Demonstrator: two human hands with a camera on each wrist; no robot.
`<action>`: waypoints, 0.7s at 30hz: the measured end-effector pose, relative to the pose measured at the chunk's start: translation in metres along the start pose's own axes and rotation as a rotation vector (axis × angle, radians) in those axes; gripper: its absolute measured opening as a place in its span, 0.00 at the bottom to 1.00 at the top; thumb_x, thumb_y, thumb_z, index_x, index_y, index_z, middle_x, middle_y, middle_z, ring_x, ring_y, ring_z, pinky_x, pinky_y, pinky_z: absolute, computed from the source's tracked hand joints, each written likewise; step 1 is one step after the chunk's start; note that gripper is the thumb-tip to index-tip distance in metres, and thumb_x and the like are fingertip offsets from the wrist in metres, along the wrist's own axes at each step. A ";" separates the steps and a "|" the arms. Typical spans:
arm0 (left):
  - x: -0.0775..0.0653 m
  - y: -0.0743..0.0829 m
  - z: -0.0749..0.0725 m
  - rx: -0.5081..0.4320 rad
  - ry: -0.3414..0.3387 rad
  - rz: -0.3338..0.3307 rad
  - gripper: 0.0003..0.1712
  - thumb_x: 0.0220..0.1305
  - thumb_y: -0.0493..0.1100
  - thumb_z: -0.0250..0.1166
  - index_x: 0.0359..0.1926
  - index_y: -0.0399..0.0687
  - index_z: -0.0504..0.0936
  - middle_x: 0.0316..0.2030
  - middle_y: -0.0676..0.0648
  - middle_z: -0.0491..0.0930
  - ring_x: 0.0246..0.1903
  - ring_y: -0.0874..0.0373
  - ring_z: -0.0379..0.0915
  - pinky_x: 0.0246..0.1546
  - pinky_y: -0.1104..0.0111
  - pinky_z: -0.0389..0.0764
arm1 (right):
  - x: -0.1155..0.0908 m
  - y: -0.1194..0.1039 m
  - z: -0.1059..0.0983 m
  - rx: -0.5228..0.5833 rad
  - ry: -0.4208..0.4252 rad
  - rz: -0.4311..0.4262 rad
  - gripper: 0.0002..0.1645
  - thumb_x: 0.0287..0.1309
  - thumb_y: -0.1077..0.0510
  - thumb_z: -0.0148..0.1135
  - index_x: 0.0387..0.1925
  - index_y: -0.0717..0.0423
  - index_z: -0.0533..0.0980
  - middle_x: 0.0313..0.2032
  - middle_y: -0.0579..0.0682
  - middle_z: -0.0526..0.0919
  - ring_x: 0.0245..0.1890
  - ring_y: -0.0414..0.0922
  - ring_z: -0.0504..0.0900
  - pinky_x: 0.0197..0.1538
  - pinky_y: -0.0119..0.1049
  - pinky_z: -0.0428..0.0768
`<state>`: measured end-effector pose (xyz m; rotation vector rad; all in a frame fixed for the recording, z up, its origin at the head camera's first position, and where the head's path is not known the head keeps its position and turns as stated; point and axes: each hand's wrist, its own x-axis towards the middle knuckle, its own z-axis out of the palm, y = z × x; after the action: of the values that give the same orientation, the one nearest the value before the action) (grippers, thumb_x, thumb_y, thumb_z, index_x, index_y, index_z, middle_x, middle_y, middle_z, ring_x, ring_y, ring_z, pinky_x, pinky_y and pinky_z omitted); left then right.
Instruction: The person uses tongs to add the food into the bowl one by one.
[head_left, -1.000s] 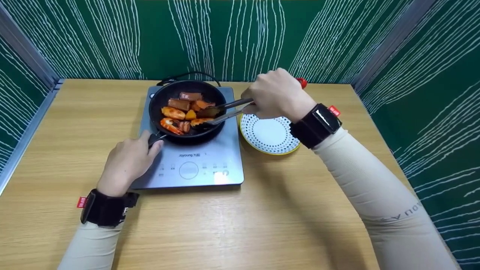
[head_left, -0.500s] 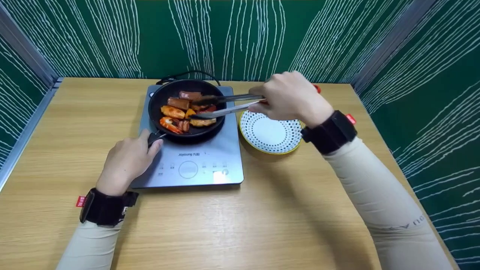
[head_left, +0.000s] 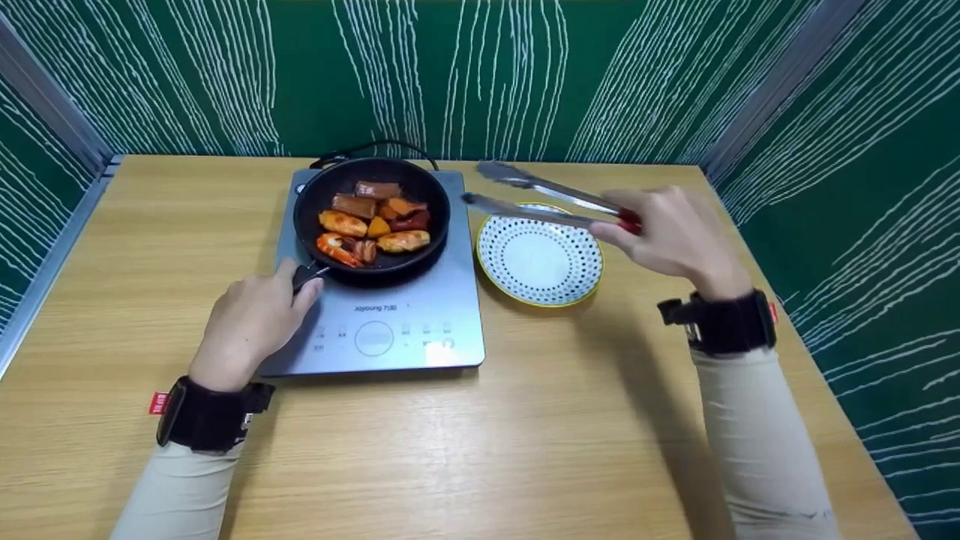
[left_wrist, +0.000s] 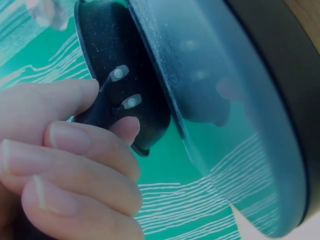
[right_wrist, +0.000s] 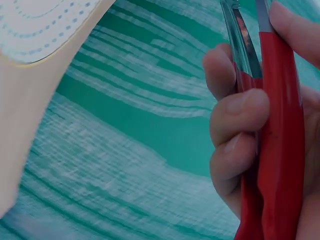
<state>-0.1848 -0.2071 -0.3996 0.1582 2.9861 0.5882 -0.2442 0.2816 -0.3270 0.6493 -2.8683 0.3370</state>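
My left hand [head_left: 251,319] grips the black handle of a frying pan [head_left: 435,251], its fingers curled round it in the left wrist view. The pan sits on a silver induction cooker [head_left: 420,300] and holds browned meat pieces [head_left: 405,241], a shrimp [head_left: 337,250], sausage chunks [head_left: 355,205] and orange bits [head_left: 379,226]. My right hand [head_left: 671,232] holds metal tongs [head_left: 555,191] by their red handles [right_wrist: 282,130]. The tips of the tongs stand apart with nothing between them, over the table and the far side of a dotted plate [head_left: 536,259].
The plate is white with black dots and a yellow rim, right of the cooker on the wooden table [head_left: 450,450]. A black cord [head_left: 375,144] runs behind the cooker. Green panels with white streaks [head_left: 510,82] border the back and sides.
My right hand has drawn the tongs out of the pan, moving right and toward me. A meat piece at the pan's near right lies uncovered. My left hand stays on the handle.
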 end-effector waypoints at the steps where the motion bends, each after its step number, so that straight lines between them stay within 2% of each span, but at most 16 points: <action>1: 0.000 0.000 0.000 0.000 -0.002 -0.002 0.27 0.83 0.59 0.53 0.57 0.36 0.72 0.28 0.42 0.67 0.30 0.43 0.72 0.30 0.58 0.63 | -0.005 0.006 0.004 0.010 0.008 0.033 0.25 0.73 0.37 0.65 0.55 0.52 0.84 0.22 0.49 0.70 0.21 0.46 0.66 0.27 0.40 0.62; 4: -0.001 0.000 0.000 -0.002 0.000 -0.001 0.28 0.83 0.59 0.53 0.57 0.36 0.72 0.29 0.42 0.68 0.30 0.43 0.72 0.31 0.57 0.64 | -0.017 0.021 0.017 0.044 0.013 0.121 0.28 0.72 0.34 0.64 0.54 0.51 0.85 0.22 0.49 0.67 0.21 0.47 0.65 0.27 0.41 0.60; 7: -0.001 0.000 0.000 -0.006 0.005 0.000 0.27 0.83 0.59 0.53 0.56 0.37 0.72 0.29 0.41 0.68 0.31 0.42 0.73 0.31 0.57 0.64 | -0.026 0.032 0.030 0.075 -0.004 0.188 0.34 0.71 0.30 0.62 0.61 0.52 0.84 0.22 0.50 0.67 0.22 0.48 0.65 0.27 0.41 0.60; 14: 0.000 0.001 0.000 0.006 0.008 0.001 0.26 0.83 0.58 0.53 0.55 0.36 0.73 0.29 0.42 0.68 0.29 0.43 0.72 0.28 0.58 0.62 | -0.037 0.044 0.057 0.086 -0.033 0.230 0.35 0.70 0.28 0.61 0.61 0.48 0.83 0.24 0.50 0.67 0.24 0.48 0.64 0.30 0.43 0.57; 21: 0.000 -0.001 0.000 -0.005 0.006 0.002 0.26 0.83 0.58 0.53 0.56 0.37 0.73 0.29 0.41 0.69 0.30 0.43 0.73 0.29 0.58 0.63 | -0.041 0.048 0.071 0.087 -0.089 0.308 0.43 0.69 0.26 0.59 0.71 0.49 0.77 0.29 0.53 0.71 0.31 0.52 0.70 0.35 0.46 0.61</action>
<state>-0.1846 -0.2080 -0.4002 0.1591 2.9907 0.5975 -0.2378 0.3222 -0.4128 0.2367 -3.0542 0.4900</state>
